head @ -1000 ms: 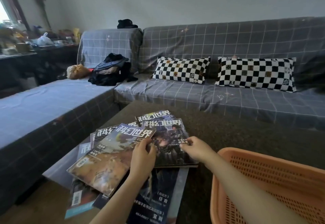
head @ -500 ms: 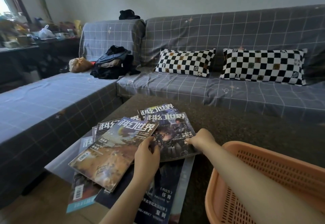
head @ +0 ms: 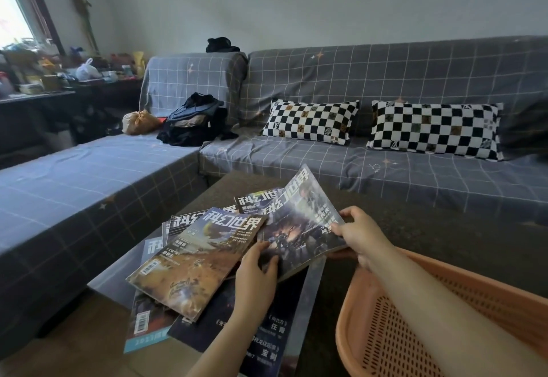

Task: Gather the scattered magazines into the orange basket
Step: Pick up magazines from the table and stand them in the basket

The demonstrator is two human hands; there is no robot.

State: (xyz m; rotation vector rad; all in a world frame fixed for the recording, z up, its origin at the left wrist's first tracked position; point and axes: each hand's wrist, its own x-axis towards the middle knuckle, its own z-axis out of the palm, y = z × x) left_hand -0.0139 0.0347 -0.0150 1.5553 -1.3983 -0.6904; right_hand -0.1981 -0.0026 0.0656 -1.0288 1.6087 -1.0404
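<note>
Several magazines lie fanned out on the dark table [head: 415, 228]. My right hand [head: 360, 233] grips the right edge of a dark-covered magazine [head: 296, 228], which is tilted up off the pile with its far end raised. My left hand [head: 256, 273] pinches that same magazine's near left edge, next to a magazine with an orange landscape cover [head: 189, 270]. More magazines [head: 258, 341] lie beneath and behind. The orange basket [head: 480, 296] stands at the lower right, partly hidden by my right forearm.
A grey grid-patterned sofa [head: 385, 80] wraps around the table's far and left sides, with two checkered cushions [head: 310, 121] and a pile of dark clothes [head: 195, 123] on it. A cluttered side table [head: 44, 86] stands at far left.
The dark-covered magazine has been lifted off the pile and tilted up, held at both edges. The view has shifted slightly.
</note>
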